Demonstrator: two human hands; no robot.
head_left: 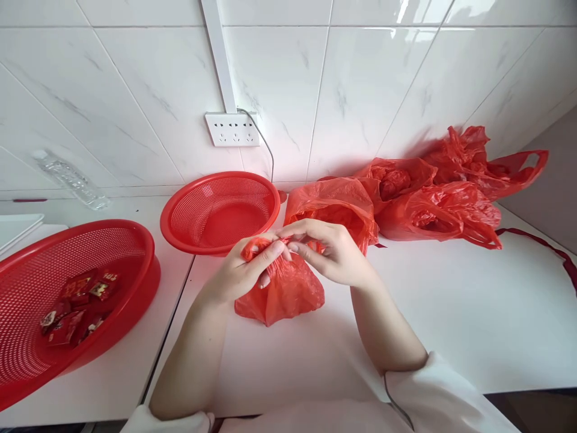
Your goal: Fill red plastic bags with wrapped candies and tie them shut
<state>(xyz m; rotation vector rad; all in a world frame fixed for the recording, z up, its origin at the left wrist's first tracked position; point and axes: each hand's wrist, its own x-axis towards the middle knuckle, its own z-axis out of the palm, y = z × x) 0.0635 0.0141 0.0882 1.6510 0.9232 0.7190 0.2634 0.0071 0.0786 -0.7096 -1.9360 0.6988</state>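
A small red plastic bag (293, 291) hangs bunched at its neck in front of my body, over the white table. My left hand (246, 264) is closed round the gathered neck, its thumb pressed along the top. My right hand (333, 249) pinches the twisted top of the same bag, thumb and fingers meeting close to my left fingertips. What is inside the bag cannot be made out. Just behind my hands stands an open red plastic bag (331, 198).
A red basket (148, 270) with several small wrapped packets (67, 328) is at the left. Another red basket (220, 210) sits at the back. More filled red bags (446, 210) lie back right. A clear bottle (72, 180) and a wall socket (232, 129) are behind.
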